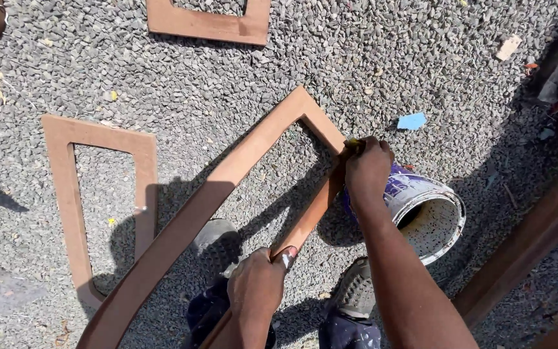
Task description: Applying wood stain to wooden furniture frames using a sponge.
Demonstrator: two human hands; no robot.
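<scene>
Nearest, the person's two grey shoes stand on the gravel ground at its near edge, dark trouser legs below them; left hand just above the shoes, fingers curled tight round the near end of the inner rail of a brown wooden frame, thumb laid along the rail with pale smears on its nail. Frame is a long, pointed, open shape, held tilted off the gravel, its apex toward the middle of the ground, its wide end passing out at the near edge; its shadow lies on the stones beneath. Right hand farther up the same rail, close to the apex, fingers closed over a small yellowish piece pressed to the wood; what that piece is, cannot tell. Just beside the right hand, to its right, a paint can lying on its side, open mouth toward the near right, inside pale and speckled. Left of the frame, a second brown frame flat on the gravel; a blue scrap beyond the can; a third frame at the far edge; dark timber along the right edge.
</scene>
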